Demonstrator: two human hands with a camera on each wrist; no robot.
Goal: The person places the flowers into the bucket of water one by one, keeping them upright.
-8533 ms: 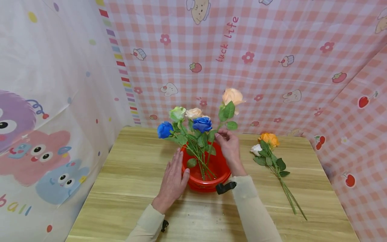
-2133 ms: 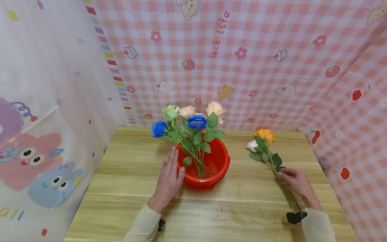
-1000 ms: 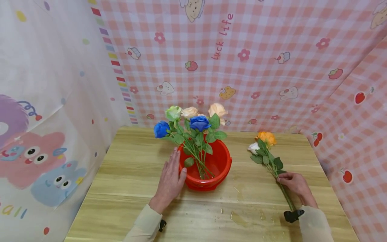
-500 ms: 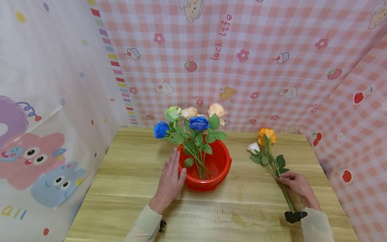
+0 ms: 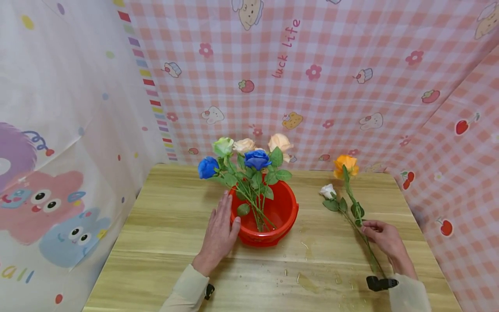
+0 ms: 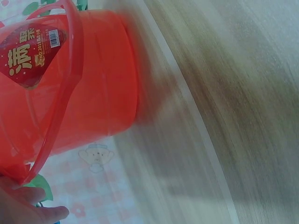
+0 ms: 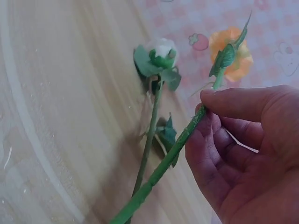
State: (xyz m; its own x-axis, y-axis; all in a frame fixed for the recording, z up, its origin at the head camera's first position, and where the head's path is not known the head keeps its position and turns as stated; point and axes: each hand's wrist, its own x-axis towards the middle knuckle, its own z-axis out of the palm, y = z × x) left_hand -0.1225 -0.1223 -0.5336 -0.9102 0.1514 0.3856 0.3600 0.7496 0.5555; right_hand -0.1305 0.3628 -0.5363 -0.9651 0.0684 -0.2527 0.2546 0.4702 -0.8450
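Note:
My left hand (image 5: 218, 236) lies with straight fingers along the left side of the red bucket (image 5: 261, 239). Inside the bucket stand several roses with leafy stems: a blue rose (image 5: 257, 159), another blue one, a pale green rose (image 5: 223, 146) and peach ones, among them a tall peach rose (image 5: 280, 141). At the right, thumb and fingertips of my right hand (image 5: 386, 245) pinch the green stem of an orange rose (image 5: 345, 166). The right wrist view shows this stem (image 7: 163, 165) crossing over that of a white rose (image 7: 162, 48), which lies on the table.
Water puddles (image 5: 307, 282) and drops wet the wooden table (image 5: 163, 225) to the right and front of the bucket. A pink checked cloth (image 5: 312, 95) hangs behind, and a white cartoon cloth (image 5: 97, 151) at the left. The bucket's handle (image 6: 74, 51) hangs down its side.
My right hand has left the peach rose in the bucket, moved right and pinched the orange rose. Its bloom has since risen away from the white rose. My left hand stays at the bucket.

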